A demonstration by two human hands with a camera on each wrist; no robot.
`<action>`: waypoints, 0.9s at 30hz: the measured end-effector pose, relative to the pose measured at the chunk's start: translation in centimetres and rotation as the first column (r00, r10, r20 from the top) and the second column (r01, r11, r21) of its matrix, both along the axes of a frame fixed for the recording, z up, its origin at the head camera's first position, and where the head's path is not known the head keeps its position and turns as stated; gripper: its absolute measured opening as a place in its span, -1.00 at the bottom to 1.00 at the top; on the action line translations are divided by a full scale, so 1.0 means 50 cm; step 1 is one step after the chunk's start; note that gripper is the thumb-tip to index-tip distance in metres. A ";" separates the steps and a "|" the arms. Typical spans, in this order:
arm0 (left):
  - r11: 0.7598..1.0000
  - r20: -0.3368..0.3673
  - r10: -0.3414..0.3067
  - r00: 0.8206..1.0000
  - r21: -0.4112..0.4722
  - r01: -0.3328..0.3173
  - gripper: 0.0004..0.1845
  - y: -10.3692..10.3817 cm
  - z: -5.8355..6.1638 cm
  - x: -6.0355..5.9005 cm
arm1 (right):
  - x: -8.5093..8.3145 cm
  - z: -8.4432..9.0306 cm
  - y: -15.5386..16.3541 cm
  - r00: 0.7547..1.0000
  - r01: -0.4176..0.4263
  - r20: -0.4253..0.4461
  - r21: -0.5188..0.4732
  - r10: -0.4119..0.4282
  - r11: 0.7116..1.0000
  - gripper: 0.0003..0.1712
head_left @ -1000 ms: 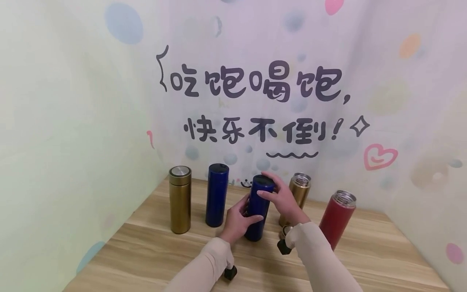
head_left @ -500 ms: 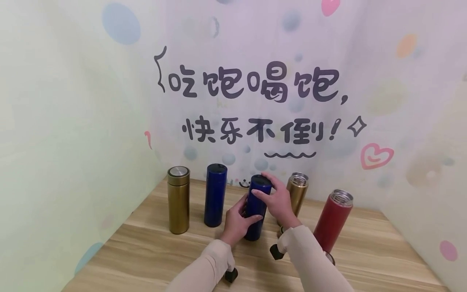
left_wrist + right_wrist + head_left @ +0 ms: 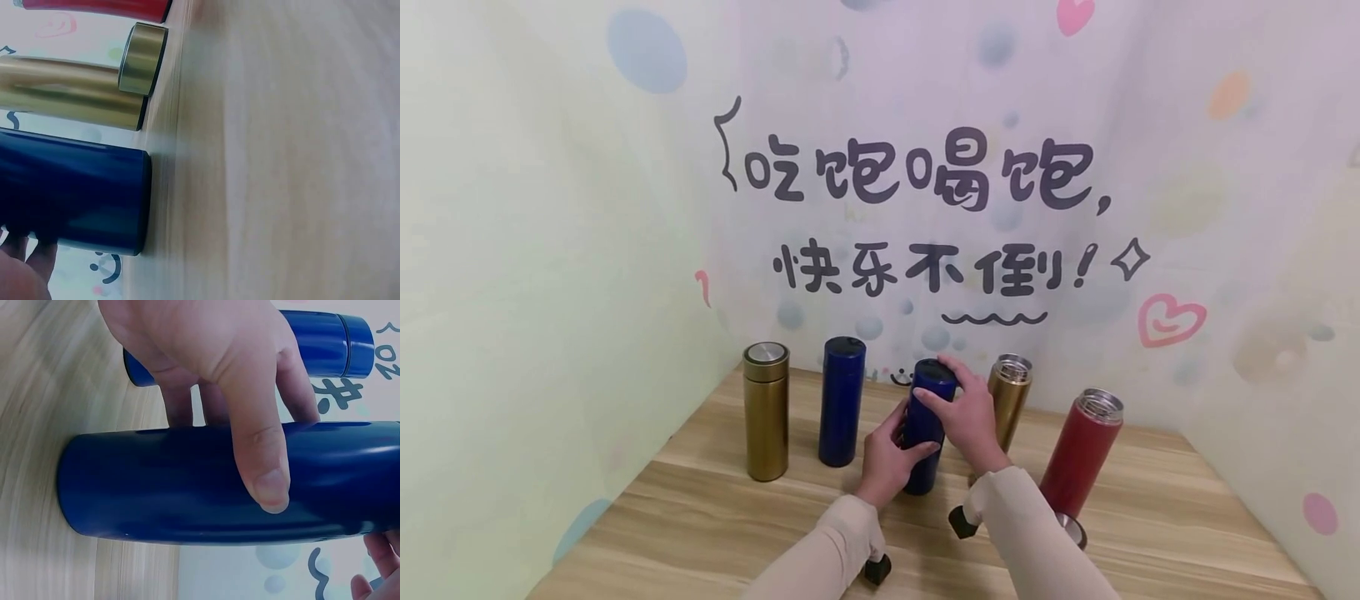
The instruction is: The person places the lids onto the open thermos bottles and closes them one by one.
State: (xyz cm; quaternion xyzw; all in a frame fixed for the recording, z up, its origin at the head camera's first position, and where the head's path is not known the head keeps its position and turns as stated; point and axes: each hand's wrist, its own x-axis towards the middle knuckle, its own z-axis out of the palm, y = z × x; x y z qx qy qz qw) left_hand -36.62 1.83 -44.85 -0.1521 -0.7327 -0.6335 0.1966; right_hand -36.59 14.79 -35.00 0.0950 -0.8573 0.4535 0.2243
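Near the centre of the head view, a glossy dark-blue cylindrical metal flask [image 3: 927, 429] stood upright on the pale wooden tabletop [image 3: 715, 517], between a second blue flask [image 3: 841, 402] and an uncapped gold flask [image 3: 1007, 400]. The left hand [image 3: 887, 462] gripped its lower body, fingers and thumb curled round it. The right hand [image 3: 966, 412] clasped its cap. The polished wall looked rigid and probably slippery; a mid-body hold seemed steadiest.
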 end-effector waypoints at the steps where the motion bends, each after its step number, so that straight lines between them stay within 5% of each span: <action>1: 1.000 -0.005 -0.002 1.000 -0.006 0.002 -0.12 0.000 -0.002 0.000 | 0.001 -0.001 0.000 1.000 0.003 0.003 -0.002 -0.003 1.000 -0.24; 13: 0.999 -0.019 -0.033 0.999 -0.017 0.033 -0.13 -0.009 0.008 -0.003 | 0.003 -0.002 0.001 1.000 -0.014 0.005 0.021 0.014 1.000 -0.21; 27: 0.996 0.040 -0.061 0.997 0.063 0.059 -0.13 -0.002 -0.002 -0.003 | 0.007 -0.028 0.057 0.973 -0.228 0.014 -0.005 0.229 0.974 -0.03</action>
